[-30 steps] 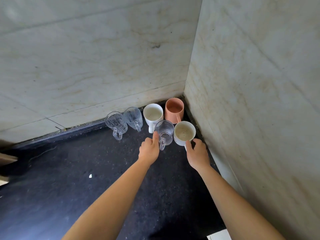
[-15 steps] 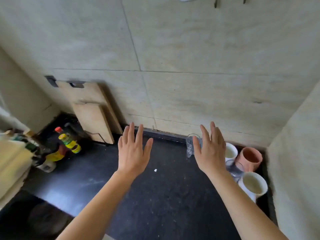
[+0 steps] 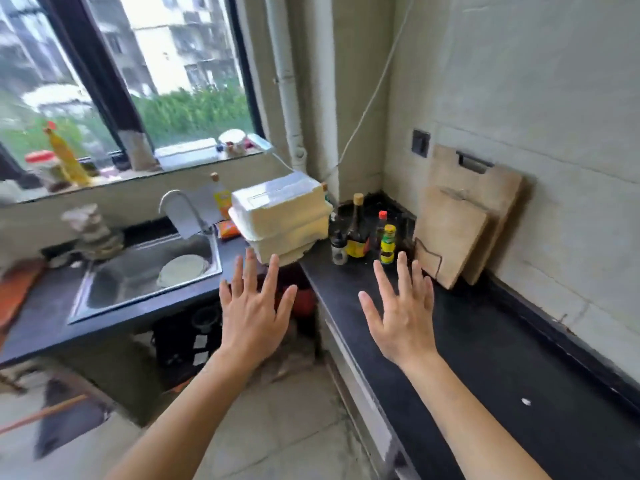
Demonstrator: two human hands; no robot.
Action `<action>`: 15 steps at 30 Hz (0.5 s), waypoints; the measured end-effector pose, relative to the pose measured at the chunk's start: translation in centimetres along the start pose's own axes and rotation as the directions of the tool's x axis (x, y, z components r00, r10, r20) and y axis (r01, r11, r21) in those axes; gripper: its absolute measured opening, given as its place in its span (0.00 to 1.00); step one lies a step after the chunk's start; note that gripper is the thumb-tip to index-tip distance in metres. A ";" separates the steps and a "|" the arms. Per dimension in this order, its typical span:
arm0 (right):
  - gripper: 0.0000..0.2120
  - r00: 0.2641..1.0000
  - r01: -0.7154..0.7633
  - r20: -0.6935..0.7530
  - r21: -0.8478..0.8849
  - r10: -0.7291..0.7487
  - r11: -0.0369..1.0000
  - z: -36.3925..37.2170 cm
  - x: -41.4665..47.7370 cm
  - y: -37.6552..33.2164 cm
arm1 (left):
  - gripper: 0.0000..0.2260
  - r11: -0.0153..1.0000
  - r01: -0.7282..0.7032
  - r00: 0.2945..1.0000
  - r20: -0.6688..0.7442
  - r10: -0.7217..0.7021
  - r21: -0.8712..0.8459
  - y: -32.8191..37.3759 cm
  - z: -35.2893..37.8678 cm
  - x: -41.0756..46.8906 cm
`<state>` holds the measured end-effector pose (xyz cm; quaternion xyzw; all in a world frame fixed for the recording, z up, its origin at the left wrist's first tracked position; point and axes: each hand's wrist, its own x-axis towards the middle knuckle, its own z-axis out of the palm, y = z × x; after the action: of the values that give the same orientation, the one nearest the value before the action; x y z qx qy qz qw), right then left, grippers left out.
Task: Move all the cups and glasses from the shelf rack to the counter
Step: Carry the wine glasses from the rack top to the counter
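My left hand [image 3: 254,311] and my right hand [image 3: 403,315] are both raised in front of me, palms down, fingers spread, holding nothing. The left hand hovers over the gap between the sink unit and the black counter [image 3: 485,358]; the right hand is above the counter's near edge. No cups, glasses or shelf rack appear in this view.
Sauce bottles [image 3: 388,242] stand in the counter's far corner beside two wooden cutting boards [image 3: 460,230] leaning on the wall. A stack of white foam boxes [image 3: 280,216] sits left of them. A steel sink [image 3: 149,271] with a tap lies at left under the window.
The view has swung left, away from the corner where the cups and glasses stand on the counter. Both hands let go of the cups and now hang open in the air.
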<state>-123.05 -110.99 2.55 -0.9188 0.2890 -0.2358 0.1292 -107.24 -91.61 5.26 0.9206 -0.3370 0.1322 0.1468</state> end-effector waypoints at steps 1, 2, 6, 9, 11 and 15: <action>0.32 0.999 0.047 -0.004 -0.005 -0.047 0.999 1.1 1.2 -3.2 | 0.32 1.000 0.027 1.000 -0.015 -0.027 0.003 -3.4 -1.1 0.1; 0.32 0.996 0.088 -0.006 -0.009 -0.088 0.996 2.2 2.3 -6.5 | 0.32 0.999 0.052 0.998 -0.025 -0.052 0.007 -6.9 -2.3 0.2; 0.33 0.973 0.232 -0.011 0.027 -0.231 0.972 7.2 6.8 -21.4 | 0.32 0.980 0.194 0.976 -0.106 -0.190 0.033 -21.7 -7.7 0.2; 0.34 0.934 0.354 0.004 0.090 -0.356 0.931 10.5 9.0 -32.3 | 0.33 0.940 0.340 0.925 -0.183 -0.332 0.016 -31.1 -11.7 -0.6; 0.34 0.900 0.433 0.001 0.121 -0.436 0.893 12.7 9.9 -38.5 | 0.34 0.909 0.416 0.883 -0.236 -0.406 -0.008 -36.4 -13.8 -1.3; 0.35 0.849 0.518 0.020 0.165 -0.527 0.840 17.2 11.3 -48.8 | 0.34 0.843 0.536 0.799 -0.299 -0.522 -0.040 -44.9 -16.0 -3.3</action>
<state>-83.18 -76.93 10.16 -0.9571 0.0043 -0.2538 0.1396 -82.42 -51.19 10.77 0.9503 -0.0373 0.2311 0.2053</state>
